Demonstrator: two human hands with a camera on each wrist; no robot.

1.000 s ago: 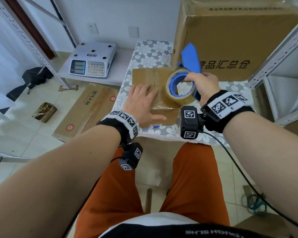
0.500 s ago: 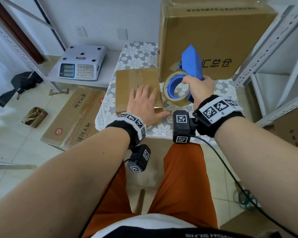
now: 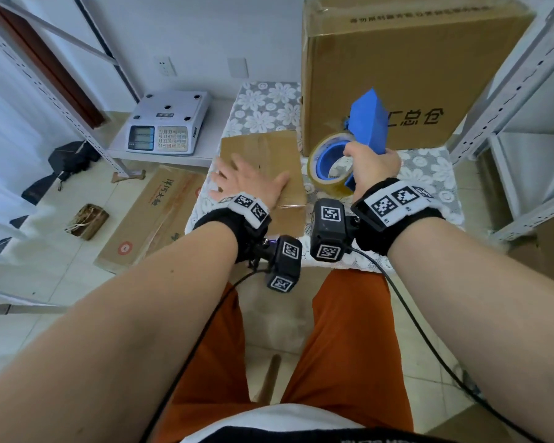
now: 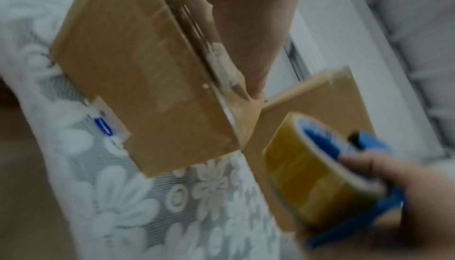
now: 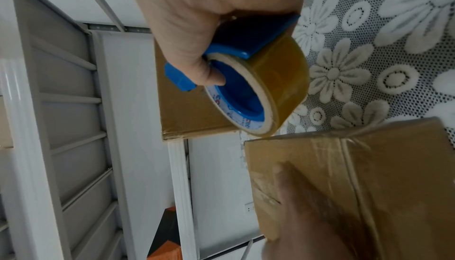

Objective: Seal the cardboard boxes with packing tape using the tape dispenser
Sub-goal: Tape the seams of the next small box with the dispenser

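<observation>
A small taped cardboard box lies on the lace-covered table. My left hand rests flat on its top with straight fingers. To the right, my right hand grips the blue tape dispenser, lifted above the table, its thumb in the roll's core. The roll of brownish packing tape sits on the dispenser. No tape runs from roll to box.
A large cardboard box stands at the back of the table behind the dispenser. A scale sits on a low shelf to the left. Flattened cartons lie on the floor. Metal shelving stands to the right.
My right hand has carried the dispenser off the small box to the right and lifted it. My left hand has slid towards the box's left side, staying flat on top.
</observation>
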